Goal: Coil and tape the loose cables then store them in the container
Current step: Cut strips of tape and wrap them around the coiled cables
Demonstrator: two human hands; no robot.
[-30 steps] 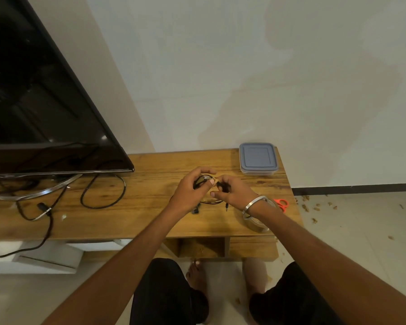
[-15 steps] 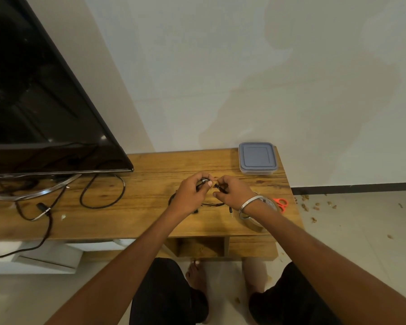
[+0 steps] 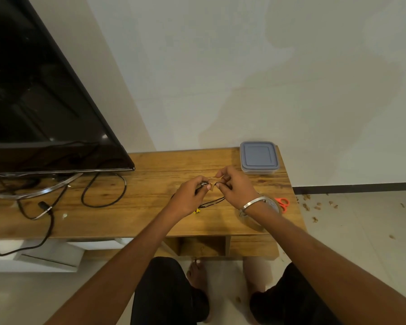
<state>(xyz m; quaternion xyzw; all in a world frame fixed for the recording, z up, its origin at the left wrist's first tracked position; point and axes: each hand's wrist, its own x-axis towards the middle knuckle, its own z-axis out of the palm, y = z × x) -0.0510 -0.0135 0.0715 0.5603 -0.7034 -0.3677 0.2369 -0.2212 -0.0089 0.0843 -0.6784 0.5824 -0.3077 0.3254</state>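
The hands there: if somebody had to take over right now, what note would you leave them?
Left hand grips a bundle of thin black cable above the wooden table.
Right hand pinches the cable next to it; a pale scrap, maybe tape, sits between the fingertips.
Tape roll and orange scissors lie behind the right wrist.
Container at the far corner, lid on.
Left: finish taping, open the container, store the cable. Another black cable lies loose by the TV.

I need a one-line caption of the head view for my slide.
Both hands, left and right, hold a thin black cable above the wooden table, lidded container behind.
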